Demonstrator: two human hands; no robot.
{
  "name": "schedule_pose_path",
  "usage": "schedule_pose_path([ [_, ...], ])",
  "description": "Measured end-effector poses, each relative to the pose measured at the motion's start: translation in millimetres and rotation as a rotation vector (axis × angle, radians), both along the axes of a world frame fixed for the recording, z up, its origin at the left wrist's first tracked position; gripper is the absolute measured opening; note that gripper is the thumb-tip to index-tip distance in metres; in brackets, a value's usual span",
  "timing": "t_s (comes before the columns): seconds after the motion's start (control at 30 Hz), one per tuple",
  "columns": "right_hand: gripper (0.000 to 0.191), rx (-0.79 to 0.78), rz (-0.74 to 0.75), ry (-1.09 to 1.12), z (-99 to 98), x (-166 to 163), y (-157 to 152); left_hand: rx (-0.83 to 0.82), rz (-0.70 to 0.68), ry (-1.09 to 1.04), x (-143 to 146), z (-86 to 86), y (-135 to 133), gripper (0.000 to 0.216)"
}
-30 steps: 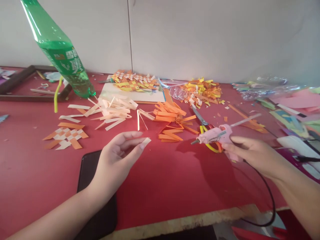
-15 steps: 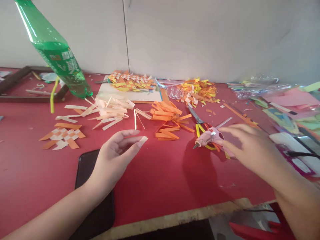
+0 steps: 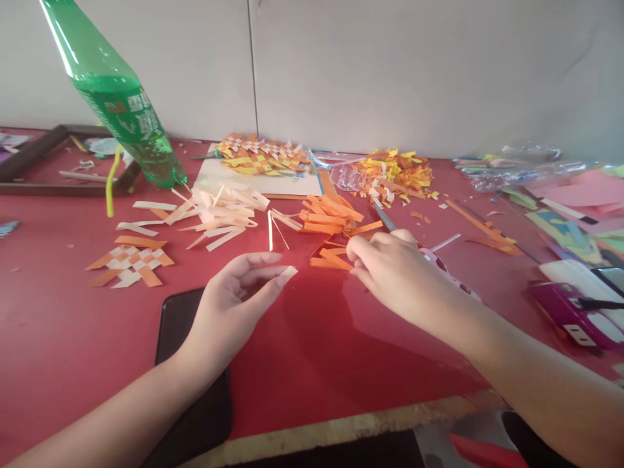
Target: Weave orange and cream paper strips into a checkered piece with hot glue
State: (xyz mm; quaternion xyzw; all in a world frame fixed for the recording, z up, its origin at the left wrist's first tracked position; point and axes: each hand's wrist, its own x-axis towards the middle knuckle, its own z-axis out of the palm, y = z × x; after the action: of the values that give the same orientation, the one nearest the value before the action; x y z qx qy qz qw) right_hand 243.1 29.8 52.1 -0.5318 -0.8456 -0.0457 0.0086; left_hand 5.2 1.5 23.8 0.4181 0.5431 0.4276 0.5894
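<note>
A short cream paper strip [image 3: 289, 273] is pinched between the thumb and a finger of my left hand [image 3: 234, 292], which hangs over the red table. My right hand [image 3: 394, 266] has its fingers curled together at the right end of the folded orange paper strips [image 3: 331, 255]. What its fingertips hold, if anything, is hidden. A pink glue gun [image 3: 453, 276] lies partly covered behind my right hand, and scissors [image 3: 384, 214] stick out beyond it. Cream paper strips [image 3: 224, 211] are heaped past my left hand. A woven orange and white paper piece [image 3: 131, 261] lies to the left.
A green bottle [image 3: 119, 110] stands at the back left beside a dark frame [image 3: 53, 189]. A black phone [image 3: 209, 396] lies beneath my left forearm. Paper scraps [image 3: 394, 172] and a white board [image 3: 209, 179] are near the wall. A purple power strip [image 3: 568, 312] sits at the right.
My right hand has moved left from the glue gun to the orange strips, and its fingers have closed. My left hand still pinches the cream strip. The view has shifted slightly.
</note>
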Motion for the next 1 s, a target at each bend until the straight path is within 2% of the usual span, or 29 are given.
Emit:
schedule_pose_path([
  [0.1, 0.011, -0.101, 0.021, 0.281, 11.1, 1, -12, 0.006, 0.001, -0.001, -1, -1.4, -1, 0.034],
  [0.23, 0.026, -0.401, 0.204, 0.743, 18.1, -8, -31, 0.019, 0.002, -0.023, 0, -4.1, -1, 0.031],
  [0.33, 0.035, -0.638, 0.223, 0.967, 7.1, -20, -38, 0.036, 0.047, -0.066, 2, -5.0, 0, 0.030],
  [0.43, 0.029, -0.770, 0.159, 1.166, -11.4, -29, -38, 0.027, 0.075, -0.097, 3, -5.8, 2, 0.031],
  [0.53, 0.019, -0.743, 0.123, 1.305, -25.7, -31, -35, 0.023, 0.062, -0.087, 2, -6.8, 3, 0.034],
  [0.67, 0.017, -0.423, 0.144, 1.227, -33.4, -28, -35, -0.001, 0.077, -0.070, 3, -6.0, 3, 0.035],
  [0.73, 0.017, -0.370, 0.138, 1.209, -34.4, -27, -36, -0.016, 0.078, -0.075, 5, -4.9, 2, 0.037],
  [0.83, 0.017, -0.470, 0.066, 1.254, -34.7, -27, -37, -0.032, 0.060, -0.085, 5, -3.9, 2, 0.039],
  [0.93, 0.033, -0.597, -0.135, 1.357, -35.8, -28, -36, -0.063, 0.046, -0.093, 3, -3.8, 1, 0.040],
  [1.0, 0.034, -0.647, -0.228, 1.411, -38.0, -28, -35, -0.086, 0.033, -0.094, 3, -3.8, 0, 0.040],
])
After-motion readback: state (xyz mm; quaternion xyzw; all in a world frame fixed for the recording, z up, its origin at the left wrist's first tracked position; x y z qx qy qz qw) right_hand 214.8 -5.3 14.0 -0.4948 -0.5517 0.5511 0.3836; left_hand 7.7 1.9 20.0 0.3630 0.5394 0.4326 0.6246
